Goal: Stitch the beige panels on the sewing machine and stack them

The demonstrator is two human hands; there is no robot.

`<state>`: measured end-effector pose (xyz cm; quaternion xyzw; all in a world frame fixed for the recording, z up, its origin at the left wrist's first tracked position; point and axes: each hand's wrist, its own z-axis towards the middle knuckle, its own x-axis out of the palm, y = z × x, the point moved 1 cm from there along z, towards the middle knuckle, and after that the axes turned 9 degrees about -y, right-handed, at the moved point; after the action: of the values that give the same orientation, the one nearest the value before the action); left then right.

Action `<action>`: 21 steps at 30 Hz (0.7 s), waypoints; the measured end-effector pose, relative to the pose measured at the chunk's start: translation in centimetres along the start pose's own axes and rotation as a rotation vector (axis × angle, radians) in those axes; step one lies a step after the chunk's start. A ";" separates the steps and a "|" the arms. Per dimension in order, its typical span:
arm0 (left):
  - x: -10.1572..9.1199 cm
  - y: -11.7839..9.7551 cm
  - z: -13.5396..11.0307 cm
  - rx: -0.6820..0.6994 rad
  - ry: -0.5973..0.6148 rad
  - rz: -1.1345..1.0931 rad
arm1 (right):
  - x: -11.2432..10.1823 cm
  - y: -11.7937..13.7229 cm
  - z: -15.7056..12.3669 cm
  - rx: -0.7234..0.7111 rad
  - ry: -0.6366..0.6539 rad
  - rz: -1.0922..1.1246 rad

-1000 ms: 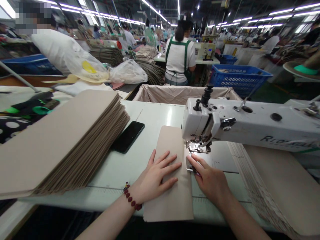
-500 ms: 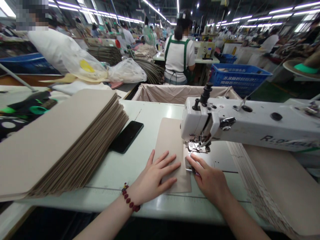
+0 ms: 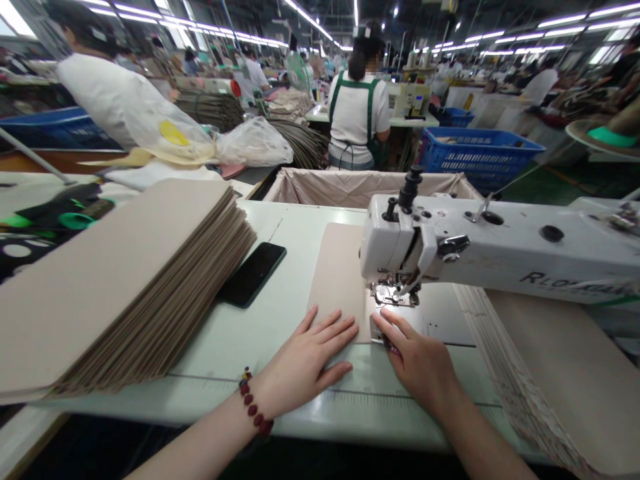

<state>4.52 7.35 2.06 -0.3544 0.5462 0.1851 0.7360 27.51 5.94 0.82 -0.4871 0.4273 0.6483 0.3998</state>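
A beige fabric panel [image 3: 336, 280] lies flat on the pale green table, its right edge beside the presser foot [image 3: 395, 295] of a white sewing machine [image 3: 480, 233]. My left hand [image 3: 313, 357] is spread, with its fingertips resting on the panel's near end and its palm over the table. Close to the needle plate, my right hand [image 3: 417, 357] curls around small thread snips [image 3: 379, 339]; their metal tips poke out to the left, while most of the handle is hidden. The right fingertips are just in front of the presser foot.
A thick stack of beige panels [image 3: 150, 280] stands at left, with a black phone [image 3: 254, 273] beside it. More panels [image 3: 560, 360] lie under the machine arm. Behind the table is a cloth-lined bin [image 3: 325, 183]; a blue crate [image 3: 480, 150] and a seated person [image 3: 356, 110] are beyond.
The beige panel has slid away from me along the presser foot, uncovering table at its near end. My left hand has shifted slightly left and nearer. My right hand has stayed nearly still.
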 end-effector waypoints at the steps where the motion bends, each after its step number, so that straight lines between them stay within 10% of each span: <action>1: 0.0 0.0 0.1 0.006 0.003 0.005 | 0.1 0.0 0.0 -0.003 -0.007 -0.001; 21: 1.3 3.3 4.4 0.015 -0.061 0.063 | 1.5 -0.7 -0.4 -0.021 -0.113 0.008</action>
<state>5.74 12.60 0.50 -0.3256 0.5356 0.2148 0.7490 27.94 5.91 -0.84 -0.4523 0.3991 0.6807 0.4157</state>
